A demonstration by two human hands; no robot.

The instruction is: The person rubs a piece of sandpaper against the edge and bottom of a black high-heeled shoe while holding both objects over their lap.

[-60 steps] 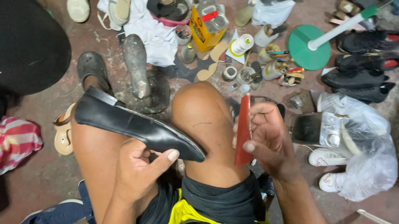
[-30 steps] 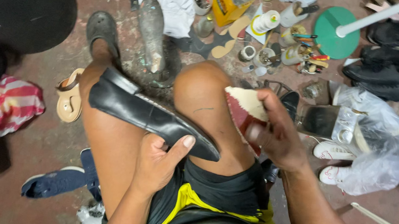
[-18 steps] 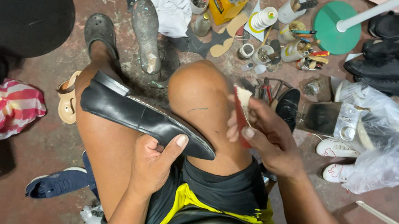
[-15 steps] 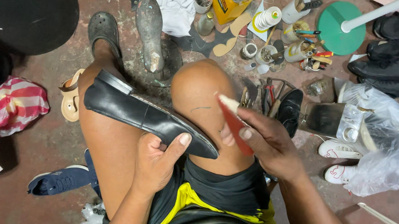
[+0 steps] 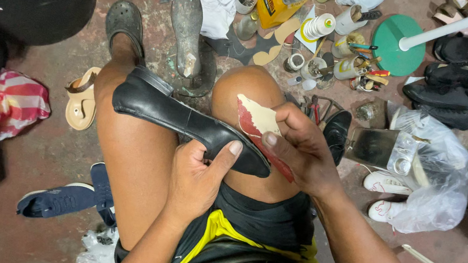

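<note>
A black flat shoe (image 5: 181, 119) lies sideways across my bare thighs, toe pointing right. My left hand (image 5: 199, 172) grips it from below near the toe, thumb pressed on its side. My right hand (image 5: 299, 147) holds a folded piece of red-backed sandpaper (image 5: 256, 122), pale side up, against the shoe's toe over my right knee.
A metal shoe last (image 5: 188, 24) stands on the concrete floor past my knees. Thread spools, cans and tools (image 5: 331, 47) litter the floor beyond. A green round base with a white pole (image 5: 401, 48), black shoes (image 5: 467, 79) and a plastic bag (image 5: 430, 171) are at right; a tan sandal (image 5: 80, 105) at left.
My right hand has turned and lowered the sandpaper from upright beside my knee onto the shoe's toe. The shoe has shifted slightly in my left hand.
</note>
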